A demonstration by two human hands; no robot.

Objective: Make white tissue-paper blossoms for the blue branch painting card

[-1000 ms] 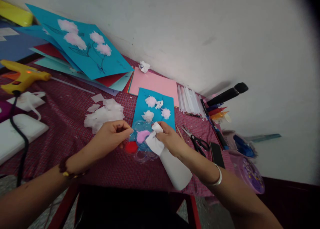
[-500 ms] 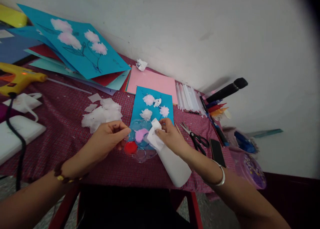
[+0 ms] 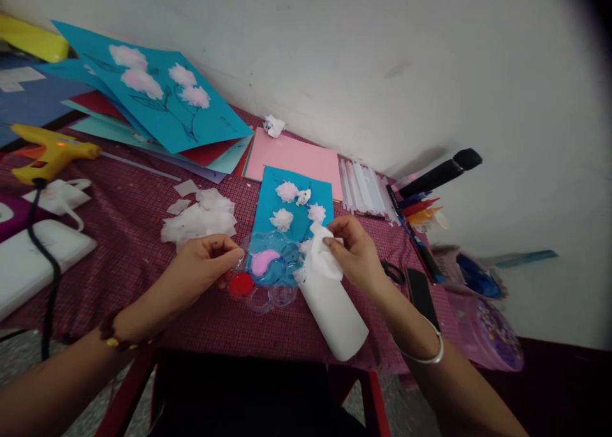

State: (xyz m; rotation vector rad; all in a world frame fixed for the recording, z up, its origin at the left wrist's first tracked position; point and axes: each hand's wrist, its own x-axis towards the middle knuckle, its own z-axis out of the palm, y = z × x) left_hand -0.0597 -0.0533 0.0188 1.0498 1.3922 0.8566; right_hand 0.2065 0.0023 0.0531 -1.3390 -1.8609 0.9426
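My left hand (image 3: 210,257) pinches the left rim of a clear flower-shaped paint palette (image 3: 275,297), which holds pink paint (image 3: 264,262) and red paint (image 3: 241,285). Crumpled white tissue (image 3: 326,252) is between the thumb and fingers of my right hand (image 3: 352,252), just right of the palette. Partly behind the palette lies a small blue card (image 3: 265,211) with pale pink tissue flowers (image 3: 287,192). A curled white paper sheet (image 3: 335,319) lies under the tissue, its upper end hidden.
White tissue squares (image 3: 198,217) are piled left of the card. A yellow glue gun (image 3: 52,153) lies far left, near a larger blue flower card (image 3: 157,99). Glue sticks (image 3: 363,185), scissors (image 3: 393,272) and a phone (image 3: 421,297) lie on the right.
My right hand has moved right with the tissue, off the palette, and now covers most of the scissors. The palette has shifted slightly left in my left hand.
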